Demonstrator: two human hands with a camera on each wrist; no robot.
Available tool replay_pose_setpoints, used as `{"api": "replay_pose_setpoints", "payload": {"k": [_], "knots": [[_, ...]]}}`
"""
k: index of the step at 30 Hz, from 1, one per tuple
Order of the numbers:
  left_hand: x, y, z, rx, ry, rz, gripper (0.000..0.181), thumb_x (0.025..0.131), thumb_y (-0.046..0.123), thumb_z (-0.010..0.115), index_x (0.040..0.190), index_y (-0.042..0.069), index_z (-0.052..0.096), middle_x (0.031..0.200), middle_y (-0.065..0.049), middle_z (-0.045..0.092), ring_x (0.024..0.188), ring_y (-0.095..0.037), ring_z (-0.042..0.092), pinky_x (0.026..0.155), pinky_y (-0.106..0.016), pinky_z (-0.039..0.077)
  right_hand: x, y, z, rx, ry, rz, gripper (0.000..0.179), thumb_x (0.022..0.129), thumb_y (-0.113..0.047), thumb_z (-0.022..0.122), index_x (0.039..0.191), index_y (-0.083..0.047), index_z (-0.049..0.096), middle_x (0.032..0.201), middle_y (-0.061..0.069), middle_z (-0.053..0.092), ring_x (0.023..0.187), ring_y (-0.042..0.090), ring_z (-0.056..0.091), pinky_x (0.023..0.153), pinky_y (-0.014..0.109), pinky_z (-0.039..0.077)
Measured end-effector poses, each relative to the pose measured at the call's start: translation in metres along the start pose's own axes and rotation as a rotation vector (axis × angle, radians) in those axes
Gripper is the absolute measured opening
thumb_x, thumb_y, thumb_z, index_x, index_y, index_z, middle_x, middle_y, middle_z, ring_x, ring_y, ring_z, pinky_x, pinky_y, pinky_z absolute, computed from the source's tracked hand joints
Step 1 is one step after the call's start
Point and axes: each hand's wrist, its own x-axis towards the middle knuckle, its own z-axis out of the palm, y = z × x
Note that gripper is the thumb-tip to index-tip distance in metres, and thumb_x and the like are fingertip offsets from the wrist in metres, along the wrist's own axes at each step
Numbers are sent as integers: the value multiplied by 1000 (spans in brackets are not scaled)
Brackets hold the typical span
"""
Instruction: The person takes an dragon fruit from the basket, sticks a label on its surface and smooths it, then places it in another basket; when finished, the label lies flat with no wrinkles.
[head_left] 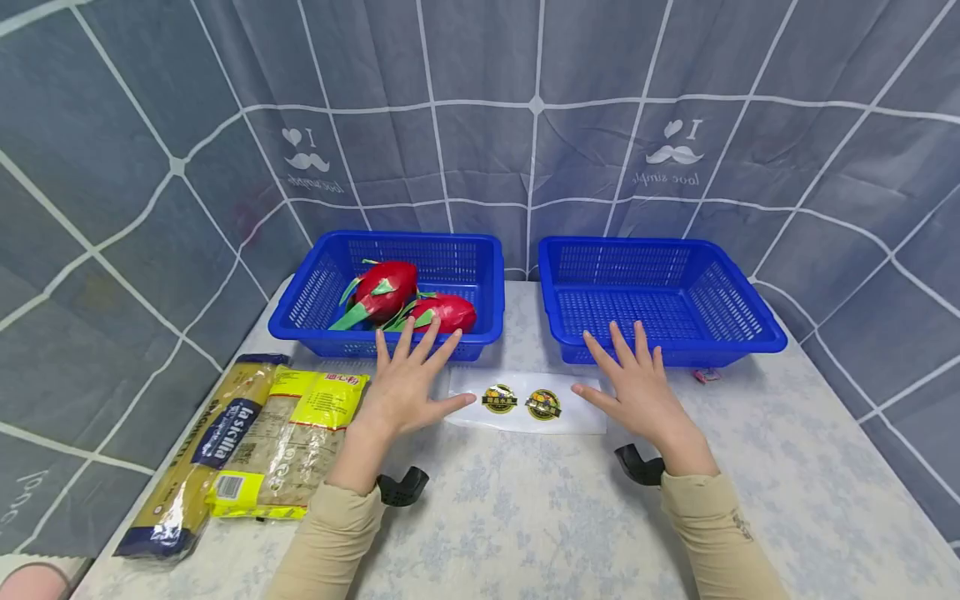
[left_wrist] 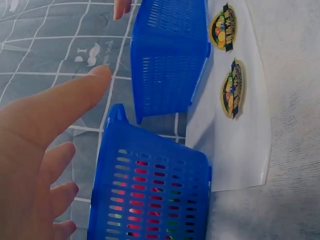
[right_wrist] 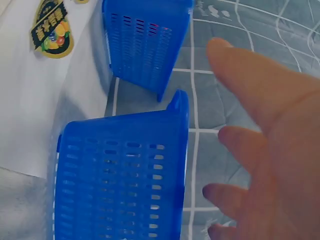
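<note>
The fingers of the left hand (head_left: 405, 387) and the right hand (head_left: 637, 392) are straight and spread wide, thumbs pointing inward, and neither has hold of anything. Between the thumbs lies a white sheet (head_left: 566, 423) bearing two round fruit badges (head_left: 499, 399).

Just beyond the left fingertips, the front rim of the left blue basket (head_left: 318, 337) stands before two red, green-leaved fruits (head_left: 392, 287) lying inside it. The right blue basket (head_left: 720, 346) stands beyond the right fingers, a small pink wrapped item (head_left: 707, 376) by its base.

Beside the left forearm lie a yellow-ended noodle packet (head_left: 285, 450) and, further out, a spaghetti pack (head_left: 217, 442). A checked grey curtain (head_left: 480, 158) hangs behind.

The left fingers overlap the nearer basket's rim from above; whether they touch it I cannot tell. The left wrist covers the noodle packet's edge. Through the slots in the left wrist view, the fruits show only as red and green patches. Both sleeves are cut off below, and a pinkish shape (head_left: 37, 581) in the lower-left corner is unclear.
</note>
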Motion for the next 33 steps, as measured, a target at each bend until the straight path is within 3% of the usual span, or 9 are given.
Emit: {"api": "replay_pose_setpoints", "payload": {"k": [6, 10, 13, 17, 20, 24, 28, 30, 33], "knots": [[1, -7, -14, -125, 18, -51, 83, 84, 63, 53, 150, 22, 24, 155, -12, 17, 140, -42, 2, 101, -68, -11, 3, -2, -6, 150, 72, 18, 74, 92, -54, 50, 150, -18, 23, 153, 21, 15, 140, 41, 0, 104, 66, 11], [6, -16, -36, -220, 27, -105, 78, 86, 55, 56, 149, 19, 27, 154, -14, 19, 140, -41, 5, 102, -68, -8, 4, -9, -14, 289, 163, 63, 65, 93, -49, 51, 145, -12, 37, 147, 18, 34, 134, 39, 29, 102, 59, 27], [15, -23, -54, -349, 72, -105, 72, 88, 48, 58, 148, 17, 32, 151, -13, 27, 140, -39, 13, 106, -65, 2, 8, -15, -19, 426, 210, 89, 57, 93, -44, 54, 138, -9, 47, 138, 16, 46, 123, 34, 46, 98, 50, 39], [36, -33, -73, -627, 148, -67, 60, 91, 37, 60, 143, 15, 41, 143, -10, 43, 133, -31, 34, 106, -55, 26, 17, -27, -24, 618, 229, 85, 48, 93, -37, 57, 131, -7, 53, 131, 13, 53, 116, 30, 53, 96, 45, 42], [56, -45, -79, -866, 177, -56, 51, 93, 29, 60, 138, 11, 47, 133, -12, 53, 123, -26, 48, 102, -46, 36, 23, -38, -27, 724, 225, 59, 43, 94, -32, 58, 128, -6, 55, 130, 13, 54, 115, 29, 54, 96, 46, 41], [79, -63, -83, -1293, 136, -86, 43, 95, 23, 57, 134, 6, 49, 122, -11, 60, 111, -23, 58, 98, -37, 42, 31, -51, -27, 859, 228, 17, 40, 95, -26, 57, 127, -3, 54, 129, 12, 54, 116, 27, 54, 94, 41, 44], [94, -81, -83, -1694, 105, -175, 37, 95, 23, 56, 128, 7, 49, 111, -5, 63, 101, -19, 62, 92, -32, 47, 42, -62, -21, 1004, 247, -4, 38, 95, -18, 57, 127, 1, 52, 127, 14, 54, 110, 24, 57, 89, 32, 48], [100, -90, -82, -1780, 116, -217, 32, 95, 22, 57, 122, 9, 49, 106, -4, 64, 95, -18, 62, 86, -29, 49, 48, -68, -16, 1069, 256, 7, 36, 95, -15, 57, 126, 1, 52, 125, 17, 55, 106, 24, 59, 85, 31, 49], [105, -100, -77, -1801, 128, -273, 26, 94, 20, 58, 116, 8, 50, 98, -4, 64, 87, -17, 62, 76, -25, 50, 58, -77, -5, 1139, 267, 34, 33, 95, -12, 56, 124, 2, 51, 121, 20, 55, 102, 28, 61, 83, 33, 50]]}}
